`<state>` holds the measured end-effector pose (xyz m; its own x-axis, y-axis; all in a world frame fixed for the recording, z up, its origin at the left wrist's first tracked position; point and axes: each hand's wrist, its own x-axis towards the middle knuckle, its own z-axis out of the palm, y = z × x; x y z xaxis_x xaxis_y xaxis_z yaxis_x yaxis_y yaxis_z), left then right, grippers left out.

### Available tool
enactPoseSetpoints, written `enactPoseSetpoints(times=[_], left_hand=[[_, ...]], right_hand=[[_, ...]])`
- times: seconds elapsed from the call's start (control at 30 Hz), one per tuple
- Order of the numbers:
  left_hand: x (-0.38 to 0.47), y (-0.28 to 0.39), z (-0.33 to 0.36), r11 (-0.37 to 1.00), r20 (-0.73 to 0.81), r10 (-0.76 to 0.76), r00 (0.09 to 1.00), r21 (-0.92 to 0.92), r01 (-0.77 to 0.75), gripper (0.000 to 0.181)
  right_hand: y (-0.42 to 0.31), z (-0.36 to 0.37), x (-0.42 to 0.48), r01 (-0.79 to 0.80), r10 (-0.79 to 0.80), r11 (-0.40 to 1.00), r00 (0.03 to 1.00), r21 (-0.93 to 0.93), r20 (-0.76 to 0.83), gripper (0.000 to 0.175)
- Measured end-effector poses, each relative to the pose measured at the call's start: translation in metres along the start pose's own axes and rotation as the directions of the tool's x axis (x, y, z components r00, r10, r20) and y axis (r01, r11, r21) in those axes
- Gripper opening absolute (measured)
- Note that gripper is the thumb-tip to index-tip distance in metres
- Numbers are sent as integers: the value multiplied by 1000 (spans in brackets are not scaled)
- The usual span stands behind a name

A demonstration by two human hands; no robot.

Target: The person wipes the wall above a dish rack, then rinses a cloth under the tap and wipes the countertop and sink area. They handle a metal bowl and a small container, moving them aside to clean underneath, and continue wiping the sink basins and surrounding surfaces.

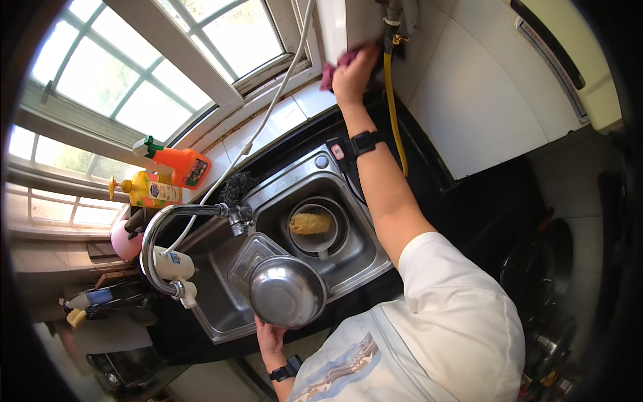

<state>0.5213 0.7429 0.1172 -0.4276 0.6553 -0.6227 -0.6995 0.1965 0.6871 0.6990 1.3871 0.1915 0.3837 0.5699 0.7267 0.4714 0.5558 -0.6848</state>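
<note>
My left hand (271, 334) holds a round stainless steel bowl (287, 291) from below, at the near edge of the double sink (311, 186). Stretched out to the window corner, my right hand (350, 78) grips a dark red cloth (329, 75); this area is blurred. In the right basin stands a dark round pan (344, 218) with a light handled strainer or pot (322, 246) inside it, and a yellow loofah sponge (310, 223) lies in that. A clear rectangular tray or lid (253, 254) rests across the sink's divider, partly under the bowl.
A chrome faucet (163, 226) with a white heater unit (173, 264) arches over the left basin. An orange spray bottle (191, 168) and a yellow pump bottle (155, 191) stand on the sill. A yellow hose (392, 110) and a white cable (266, 120) run near my right arm.
</note>
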Motion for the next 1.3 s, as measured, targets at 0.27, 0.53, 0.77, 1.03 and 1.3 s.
enactPoseSetpoints(times=[0.27,0.53,0.77,1.03,1.3], left_hand=[[0,3,4,999,75,32,997,28,-34,50],[0,2,4,999,25,6,1000,39,-7,51],[-4,7,15,999,35,9,999,33,-11,55],[-2,2,8,999,-17,-6,1000,-47,5,54],[-2,0,7,999,-40,8,999,-35,-9,49]], right_hand=[[22,-13,-12,-445,420,890,886,104,194,46],[26,-14,-30,-458,447,887,883,54,144,71],[42,-68,-38,-939,587,287,327,187,740,48],[20,7,-38,281,-100,949,702,-145,705,44],[54,15,-59,448,-26,873,438,-192,899,29]])
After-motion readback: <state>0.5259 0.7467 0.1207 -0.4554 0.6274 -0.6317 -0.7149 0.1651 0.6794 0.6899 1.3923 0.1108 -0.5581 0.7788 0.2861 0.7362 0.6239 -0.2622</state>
